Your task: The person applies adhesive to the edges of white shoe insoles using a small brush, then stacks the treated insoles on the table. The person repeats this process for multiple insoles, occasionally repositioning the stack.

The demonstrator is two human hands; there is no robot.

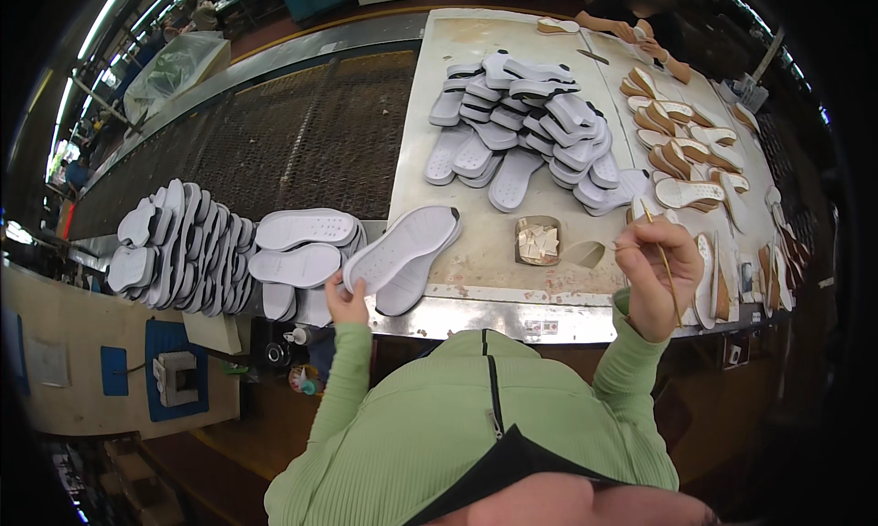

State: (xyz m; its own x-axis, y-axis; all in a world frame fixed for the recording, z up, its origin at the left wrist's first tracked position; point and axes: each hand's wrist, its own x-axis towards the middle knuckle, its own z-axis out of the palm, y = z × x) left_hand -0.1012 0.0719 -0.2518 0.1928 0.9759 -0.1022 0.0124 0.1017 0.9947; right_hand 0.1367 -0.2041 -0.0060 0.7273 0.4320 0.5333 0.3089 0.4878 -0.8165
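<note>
Left hand (pixel 347 299) fingers grip grey sole (pixel 402 248), long axis toward upper right; right hand (pixel 655 274) pinches thin brush (pixel 660 252); sole heap (pixel 526 128) beyond.

Two pale grey soles (pixel 402 256) are being held at the table edge. One thin brush (pixel 660 252) is being gripped. One small glue tray (pixel 538 241) is being kept nearby. Piled soles cannot be counted.

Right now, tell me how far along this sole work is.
Done, it seems: tan-topped soles lie spread along the right of the table. In hand: the left hand grips a grey sole; the right hand holds a thin brush. Left: a grey pile mid-table and stacks at left.
</note>
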